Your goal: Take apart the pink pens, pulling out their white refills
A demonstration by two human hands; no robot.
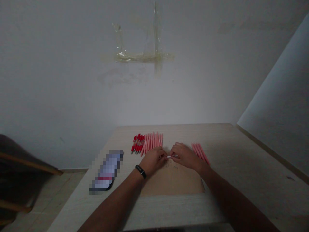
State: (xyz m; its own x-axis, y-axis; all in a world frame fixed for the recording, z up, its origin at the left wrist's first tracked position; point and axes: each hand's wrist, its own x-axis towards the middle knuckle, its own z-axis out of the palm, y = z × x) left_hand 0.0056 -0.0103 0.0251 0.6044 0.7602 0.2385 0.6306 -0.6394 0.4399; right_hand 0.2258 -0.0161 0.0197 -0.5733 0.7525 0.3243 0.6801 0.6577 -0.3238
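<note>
My left hand (154, 159) and my right hand (184, 155) meet over a brown cardboard sheet (172, 183) on a pale wooden table (241, 167). Both pinch a thin white rod (172, 156) between their fingertips, one hand at each end. A black band sits on my left wrist. Behind my left hand lies a row of pink pen barrels (152, 141), with a cluster of small red caps (137, 143) to its left. A few more pink barrels (200, 152) lie just right of my right hand.
A blurred-out flat object (107, 170) lies on the table's left part. A white wall with old tape marks rises behind the table. A slanted white panel (280, 106) borders the right side. A dark wooden chair (16, 177) stands at the far left.
</note>
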